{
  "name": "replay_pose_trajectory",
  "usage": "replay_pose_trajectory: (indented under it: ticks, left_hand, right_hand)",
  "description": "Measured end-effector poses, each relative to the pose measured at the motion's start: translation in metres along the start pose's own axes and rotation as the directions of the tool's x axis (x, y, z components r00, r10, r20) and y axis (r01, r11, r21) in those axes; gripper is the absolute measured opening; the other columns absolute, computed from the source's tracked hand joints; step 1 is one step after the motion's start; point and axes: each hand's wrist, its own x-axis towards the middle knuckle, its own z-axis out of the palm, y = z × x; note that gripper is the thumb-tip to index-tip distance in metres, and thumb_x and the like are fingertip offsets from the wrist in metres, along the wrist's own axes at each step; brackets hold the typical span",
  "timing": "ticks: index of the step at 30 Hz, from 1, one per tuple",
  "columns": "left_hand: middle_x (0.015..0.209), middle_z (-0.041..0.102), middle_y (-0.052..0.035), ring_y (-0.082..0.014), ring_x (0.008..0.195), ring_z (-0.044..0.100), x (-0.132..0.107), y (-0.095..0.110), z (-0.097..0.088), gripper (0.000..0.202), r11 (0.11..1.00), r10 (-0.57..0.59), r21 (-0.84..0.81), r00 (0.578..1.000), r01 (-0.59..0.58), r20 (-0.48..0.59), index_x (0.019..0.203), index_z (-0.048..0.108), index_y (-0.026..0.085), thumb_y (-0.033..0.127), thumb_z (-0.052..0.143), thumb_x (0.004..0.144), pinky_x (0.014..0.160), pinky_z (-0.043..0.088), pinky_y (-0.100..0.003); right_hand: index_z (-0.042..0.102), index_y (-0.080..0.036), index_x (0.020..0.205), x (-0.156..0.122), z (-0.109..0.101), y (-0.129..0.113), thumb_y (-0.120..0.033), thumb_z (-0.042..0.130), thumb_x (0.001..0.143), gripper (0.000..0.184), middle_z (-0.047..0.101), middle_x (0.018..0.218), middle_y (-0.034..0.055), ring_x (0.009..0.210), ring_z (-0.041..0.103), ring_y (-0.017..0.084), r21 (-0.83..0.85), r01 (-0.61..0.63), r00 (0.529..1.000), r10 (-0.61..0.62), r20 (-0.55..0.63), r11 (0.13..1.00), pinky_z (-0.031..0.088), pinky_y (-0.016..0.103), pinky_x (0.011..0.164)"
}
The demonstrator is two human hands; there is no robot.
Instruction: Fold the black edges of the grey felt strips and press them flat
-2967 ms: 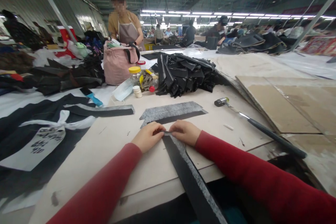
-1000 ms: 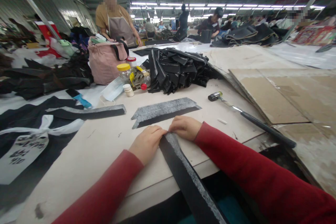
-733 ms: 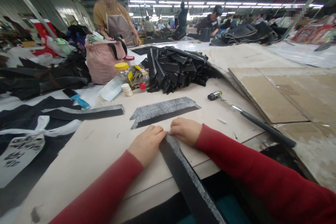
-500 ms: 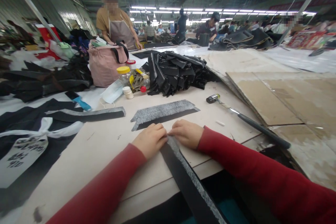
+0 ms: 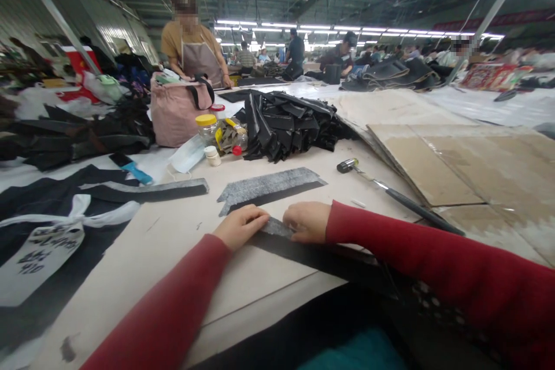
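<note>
A long black strip (image 5: 312, 254) with a grey, fuzzy-looking edge lies slantwise on the pale work board (image 5: 173, 260). Its far end is between my two hands, and the near end runs under my right forearm. My left hand (image 5: 243, 225) is closed at the strip's far tip, thumb and fingers pinched together. With curled fingers, my right hand (image 5: 309, 221) grips the grey edge a little farther along. Just beyond my hands lie flat black pieces with grey fuzzy faces (image 5: 271, 186), partly overlapping.
A hammer (image 5: 403, 199) and a small white stick (image 5: 358, 203) lie to the right, beside cardboard sheets (image 5: 437, 167). Behind are a heap of black strips (image 5: 290, 124), jars (image 5: 207, 130) and a pink bag (image 5: 176, 113). A tagged black bundle (image 5: 99, 243) sits left; a person (image 5: 195, 52) stands opposite.
The strip has swung round, its near end moving to the right under my right forearm. My right hand now curls over its grey edge, slightly farther from my left hand.
</note>
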Motion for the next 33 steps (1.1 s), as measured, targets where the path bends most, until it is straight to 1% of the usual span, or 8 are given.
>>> replay_pose_trajectory:
  ticks: [3, 7, 11, 15, 17, 20, 23, 33]
  left_hand:
    - [0.075, 0.059, -0.001, -0.0146, 0.073, 0.054, -0.002, 0.0, -0.002, 0.024, 0.991, -0.093, -0.095, 0.996, 0.093, 0.009, 0.079, 0.061, 0.016, 0.033, 0.045, 0.076, 0.067, 0.041, -0.024]
    - [0.068, 0.057, -0.0003, -0.0144, 0.067, 0.053, -0.004, -0.001, 0.0, 0.021, 0.983, -0.165, -0.085, 0.986, 0.161, -0.033, 0.07, 0.06, 0.015, 0.031, 0.047, 0.074, 0.062, 0.041, -0.025]
    - [0.069, 0.057, -0.0002, -0.014, 0.068, 0.053, -0.004, -0.005, 0.0, 0.021, 0.996, -0.087, 0.013, 0.994, 0.088, -0.067, 0.069, 0.059, 0.016, 0.03, 0.045, 0.075, 0.064, 0.04, -0.025]
    - [0.077, 0.059, -0.0007, -0.0137, 0.075, 0.054, -0.005, -0.014, -0.012, 0.021, 1.0, 0.011, 0.025, 0.992, -0.015, 0.125, 0.078, 0.061, 0.017, 0.029, 0.045, 0.077, 0.071, 0.04, -0.024]
    - [0.081, 0.059, -0.0008, -0.014, 0.078, 0.054, -0.005, -0.018, -0.016, 0.021, 0.999, 0.021, 0.028, 0.983, -0.026, 0.182, 0.087, 0.061, 0.018, 0.03, 0.046, 0.077, 0.073, 0.041, -0.025]
    - [0.084, 0.058, -0.0014, -0.0146, 0.079, 0.053, -0.006, -0.018, -0.017, 0.025, 0.999, -0.02, 0.045, 0.99, 0.014, 0.138, 0.094, 0.059, 0.018, 0.031, 0.047, 0.076, 0.073, 0.041, -0.026]
    - [0.083, 0.057, -0.0021, -0.0145, 0.078, 0.053, -0.006, -0.013, -0.011, 0.022, 0.997, -0.052, 0.063, 0.996, 0.047, 0.066, 0.091, 0.06, 0.017, 0.026, 0.046, 0.076, 0.073, 0.041, -0.026]
    - [0.082, 0.053, -0.0021, -0.0136, 0.076, 0.05, -0.007, 0.001, -0.002, 0.02, 0.971, 0.063, 0.226, 0.997, -0.073, 0.05, 0.082, 0.057, 0.017, 0.009, 0.041, 0.072, 0.07, 0.041, -0.026]
  right_hand:
    - [0.059, -0.015, 0.089, 0.007, -0.004, 0.001, -0.021, 0.057, 0.067, 0.023, 0.06, 0.083, 0.0062, 0.074, 0.053, 0.017, -0.035, 0.026, 1.0, -0.026, 0.003, 0.999, 0.038, 0.026, 0.062]
    - [0.06, -0.013, 0.091, 0.013, 0.011, 0.002, -0.012, 0.052, 0.066, 0.026, 0.059, 0.084, 0.0075, 0.078, 0.052, 0.018, -0.007, -0.018, 0.987, 0.016, -0.159, 1.0, 0.039, 0.027, 0.069]
    - [0.059, -0.012, 0.095, 0.015, 0.028, 0.002, -0.008, 0.05, 0.068, 0.029, 0.057, 0.086, 0.0083, 0.081, 0.051, 0.018, 0.086, -0.061, 0.958, 0.082, -0.275, 0.994, 0.038, 0.027, 0.075]
    - [0.059, -0.012, 0.095, 0.015, 0.033, 0.0, -0.008, 0.05, 0.069, 0.028, 0.056, 0.088, 0.0089, 0.084, 0.049, 0.017, 0.131, -0.044, 0.952, 0.082, -0.296, 0.99, 0.038, 0.027, 0.078]
    - [0.06, -0.011, 0.096, 0.015, 0.033, -0.001, -0.006, 0.05, 0.069, 0.029, 0.056, 0.089, 0.0094, 0.085, 0.048, 0.017, 0.132, -0.035, 0.952, 0.073, -0.298, 0.991, 0.037, 0.027, 0.079]
    - [0.06, -0.011, 0.096, 0.015, 0.033, -0.002, -0.004, 0.049, 0.069, 0.03, 0.056, 0.089, 0.0095, 0.085, 0.048, 0.018, 0.134, -0.028, 0.95, 0.068, -0.303, 0.991, 0.037, 0.028, 0.078]
    - [0.06, -0.011, 0.095, 0.015, 0.034, -0.003, -0.003, 0.048, 0.069, 0.03, 0.055, 0.088, 0.0094, 0.084, 0.047, 0.017, 0.13, -0.018, 0.945, 0.059, -0.321, 0.991, 0.037, 0.027, 0.077]
    - [0.06, -0.014, 0.091, 0.014, 0.037, -0.007, -0.003, 0.045, 0.072, 0.026, 0.053, 0.083, 0.0058, 0.078, 0.045, 0.016, 0.007, -0.006, 0.947, 0.008, -0.322, 1.0, 0.035, 0.026, 0.072]
